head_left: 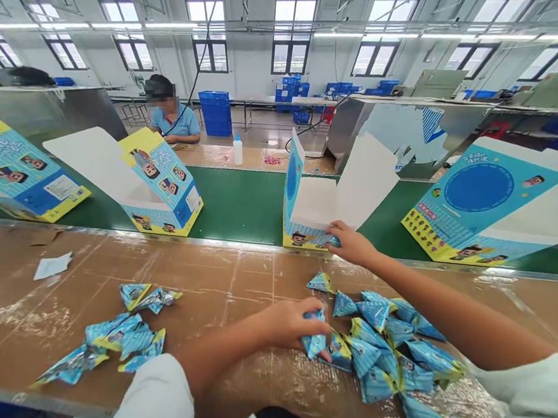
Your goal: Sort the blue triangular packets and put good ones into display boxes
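While the left hand (291, 323) curls its fingers around a few blue triangular packets (314, 343), gripping them at the near edge of the pile (394, 354), that heap of like packets spreads just to the right of it, between the two forearms, on the plastic-covered brown table (227, 282). Off to the left of that hand lies a smaller scatter of the same packets (121, 341), well apart from the main heap, and beyond it a scrap of white paper (52, 265).

Farther out, the right hand (351, 243) reaches across the table's far edge, its fingers closed on the near lower corner of an open printed carton (302, 207), where a blue packet seems to sit under the fingertips; whether it is held or only touched cannot be told. This carton stands on the green conveyor belt (240, 205), its white flap raised to the right of the hand.

Left of it on the belt stands a second open carton (160, 185), and a third (19, 176) farther left; right of the right hand lies a fourth (484, 207). Beyond the belt, a seated person in a blue shirt (174, 117) works at another table, with a white bottle (238, 150) nearby.
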`<state>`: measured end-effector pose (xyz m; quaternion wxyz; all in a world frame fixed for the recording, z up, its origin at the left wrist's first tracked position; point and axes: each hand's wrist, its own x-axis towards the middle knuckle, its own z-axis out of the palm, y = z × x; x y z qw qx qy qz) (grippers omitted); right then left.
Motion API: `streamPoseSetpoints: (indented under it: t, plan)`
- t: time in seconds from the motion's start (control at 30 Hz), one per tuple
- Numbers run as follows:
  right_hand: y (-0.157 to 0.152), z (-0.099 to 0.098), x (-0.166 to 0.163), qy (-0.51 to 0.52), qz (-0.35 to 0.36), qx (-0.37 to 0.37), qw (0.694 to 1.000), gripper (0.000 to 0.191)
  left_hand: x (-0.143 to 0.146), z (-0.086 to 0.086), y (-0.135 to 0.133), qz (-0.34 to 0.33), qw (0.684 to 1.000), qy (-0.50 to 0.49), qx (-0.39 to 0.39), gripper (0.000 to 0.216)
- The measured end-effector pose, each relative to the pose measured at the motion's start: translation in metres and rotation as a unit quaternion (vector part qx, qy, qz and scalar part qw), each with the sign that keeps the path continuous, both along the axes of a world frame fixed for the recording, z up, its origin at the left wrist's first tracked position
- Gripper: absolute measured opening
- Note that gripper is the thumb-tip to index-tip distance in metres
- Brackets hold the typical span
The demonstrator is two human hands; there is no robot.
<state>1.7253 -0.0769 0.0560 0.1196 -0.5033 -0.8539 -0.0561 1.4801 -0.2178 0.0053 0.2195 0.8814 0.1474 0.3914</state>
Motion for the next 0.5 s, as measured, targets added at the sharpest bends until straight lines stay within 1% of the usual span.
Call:
streamPoseSetpoints:
  t: [0.03,0.07,0.1,0.13,0.17,0.2,0.27,0.3,0.37,0.43,0.47,0.5]
  plan:
    - [-0.006,-0.005,0.002,-0.005,0.012,0.009,1.0,0.035,-0.002,-0.004,0.002,0.012,0.998,-0.019,-0.062,0.055]
    - [-0.013,-0.011,0.004,-0.011,0.021,0.018,1.0,0.036,-0.004,-0.007,0.004,0.052,0.987,-0.074,-0.134,0.063]
    - [-0.02,-0.015,0.006,-0.02,0.028,0.024,0.999,0.037,-0.005,-0.01,0.005,0.097,0.965,-0.142,-0.198,0.07]
    - [-0.027,-0.019,0.007,-0.03,0.033,0.027,0.999,0.038,-0.006,-0.013,0.006,0.129,0.942,-0.195,-0.242,0.075]
    - [-0.033,-0.022,0.007,-0.042,0.039,0.029,0.998,0.038,-0.006,-0.014,0.006,0.145,0.927,-0.223,-0.265,0.077]
    - [-0.038,-0.024,0.006,-0.053,0.043,0.028,0.997,0.039,-0.005,-0.014,0.004,0.143,0.925,-0.226,-0.271,0.074]
    - [-0.044,-0.025,0.003,-0.066,0.05,0.022,0.996,0.041,-0.006,-0.012,0.0,0.112,0.944,-0.178,-0.253,0.062]
    - [-0.046,-0.024,0.001,-0.068,0.052,0.018,0.996,0.041,-0.008,-0.01,-0.002,0.112,0.951,-0.158,-0.24,0.058]
    - [-0.046,-0.024,-0.002,-0.069,0.053,0.013,0.996,0.04,-0.013,-0.005,-0.005,0.155,0.951,-0.159,-0.217,0.061]
    - [-0.046,-0.023,-0.006,-0.067,0.055,0.009,0.996,0.038,-0.018,-0.002,-0.006,0.185,0.949,-0.195,-0.162,0.07]
    - [-0.046,-0.023,-0.008,-0.067,0.058,0.006,0.996,0.038,-0.02,-0.003,-0.005,0.175,0.954,-0.207,-0.131,0.072]
    - [-0.047,-0.023,-0.009,-0.068,0.061,0.003,0.996,0.038,-0.02,-0.005,-0.005,0.147,0.964,-0.199,-0.098,0.072]
